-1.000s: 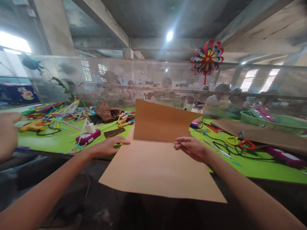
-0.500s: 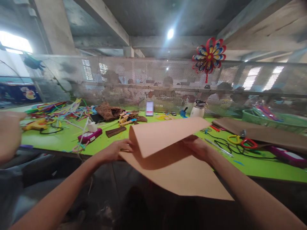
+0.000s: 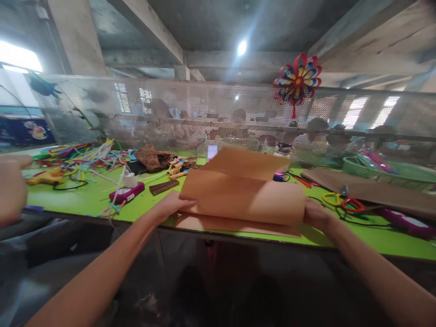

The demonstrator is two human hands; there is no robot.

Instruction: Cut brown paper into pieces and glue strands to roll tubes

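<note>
A large tan sheet (image 3: 238, 200), its material hard to tell, lies curled over at the table's front edge. The far part rises in a raised flap, and a flat strip shows beneath the curl. My left hand (image 3: 172, 204) pinches the sheet's left end, thumb on top. At the right end, my right hand (image 3: 316, 213) closes round the edge of the curl, with its fingertips partly hidden behind it. Behind the sheet stands a phone (image 3: 212, 152), its lower part covered.
A purple power strip (image 3: 126, 193) and a brown strip (image 3: 164, 187) lie left. Scissors (image 3: 352, 204), a black cable, brown material (image 3: 368, 188) and a green basket (image 3: 391, 169) are right. Another person's hand (image 3: 13, 188) is far left. A yellow glue gun (image 3: 46, 177) lies near it.
The sheet has come down from over the front edge onto the table, its near part now curled and its far flap raised. My right hand has moved right and slightly down.
</note>
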